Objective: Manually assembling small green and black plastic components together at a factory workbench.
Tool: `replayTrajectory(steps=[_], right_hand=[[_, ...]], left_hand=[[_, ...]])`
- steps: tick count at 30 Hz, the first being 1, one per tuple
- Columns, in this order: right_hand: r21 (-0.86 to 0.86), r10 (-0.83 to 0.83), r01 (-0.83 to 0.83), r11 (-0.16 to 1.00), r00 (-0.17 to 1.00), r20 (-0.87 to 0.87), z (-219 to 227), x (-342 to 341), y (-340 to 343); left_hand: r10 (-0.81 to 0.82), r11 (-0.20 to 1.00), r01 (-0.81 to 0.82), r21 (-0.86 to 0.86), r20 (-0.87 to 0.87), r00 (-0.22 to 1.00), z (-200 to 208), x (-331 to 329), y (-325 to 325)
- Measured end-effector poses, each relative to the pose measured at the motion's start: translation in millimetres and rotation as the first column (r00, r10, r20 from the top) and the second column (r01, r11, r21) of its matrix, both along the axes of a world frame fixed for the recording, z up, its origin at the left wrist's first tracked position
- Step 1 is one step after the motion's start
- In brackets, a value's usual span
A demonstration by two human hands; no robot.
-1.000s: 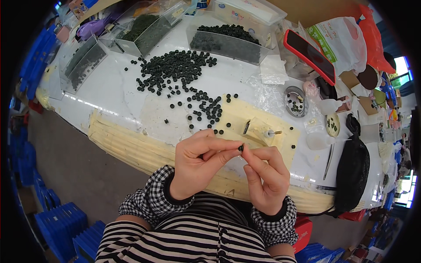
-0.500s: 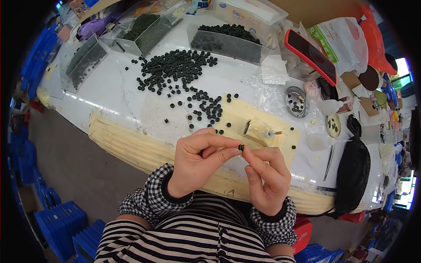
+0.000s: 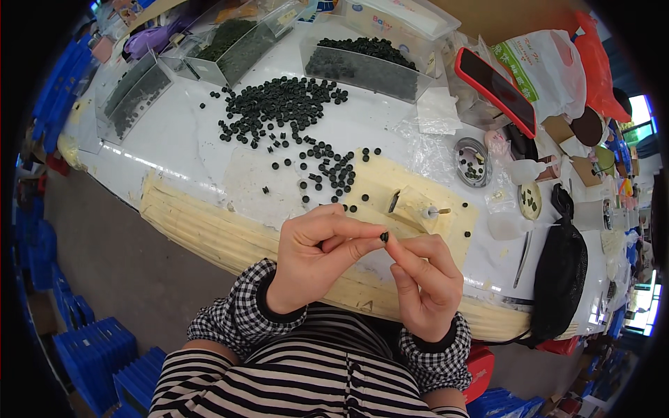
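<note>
My left hand (image 3: 310, 258) pinches a small black grooved round part (image 3: 384, 237) between thumb and index finger, above the table's front edge. From the other side my right hand (image 3: 428, 282) meets it, index fingertip pressed against it, the remaining fingers curled in and the thumb tucked lower. Just beyond my hands, a cream block (image 3: 417, 210) with a metal pin stands on a pale yellow board (image 3: 380, 174). Similar black parts (image 3: 336, 172) lie loose to the left of the block, trailing from a large heap (image 3: 272, 104) farther back.
Clear plastic bins (image 3: 362, 80) with dark parts line the back. To the right are a red-cased phone (image 3: 496, 90), a round dish (image 3: 472, 161), tweezers (image 3: 523, 259) and a black mesh bag (image 3: 561, 272). Cream padding (image 3: 209, 230) covers the front edge.
Both hands stay almost in place around the small black part, which looks slightly turned between the fingertips. The view has shifted very slightly.
</note>
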State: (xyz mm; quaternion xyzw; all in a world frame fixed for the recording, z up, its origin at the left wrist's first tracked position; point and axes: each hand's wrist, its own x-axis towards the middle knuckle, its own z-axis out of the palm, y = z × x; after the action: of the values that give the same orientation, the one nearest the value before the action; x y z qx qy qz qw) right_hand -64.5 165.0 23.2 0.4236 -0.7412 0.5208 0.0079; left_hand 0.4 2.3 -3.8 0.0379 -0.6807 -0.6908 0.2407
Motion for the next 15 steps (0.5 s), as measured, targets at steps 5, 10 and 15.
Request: replayTrajectory(steps=[5,10,15], right_hand=[[-0.001,-0.013,0.013,1.0,1.0,-0.012,-0.7,0.1,0.2],[0.0,-0.02,0.02,1.0,1.0,-0.017,-0.1,0.4,0.2],[-0.006,-0.015,0.015,1.0,1.0,-0.015,0.2,0.3,0.2]], left_hand=[[-0.014,1.0,0.014,0.004,0.013,1.0,0.3,0.3,-0.5],[-0.034,0.999,0.034,0.024,0.02,0.999,0.7,-0.1,-1.5],[-0.041,0.999,0.04,0.028,0.017,0.999,0.1,0.3,-1.9]])
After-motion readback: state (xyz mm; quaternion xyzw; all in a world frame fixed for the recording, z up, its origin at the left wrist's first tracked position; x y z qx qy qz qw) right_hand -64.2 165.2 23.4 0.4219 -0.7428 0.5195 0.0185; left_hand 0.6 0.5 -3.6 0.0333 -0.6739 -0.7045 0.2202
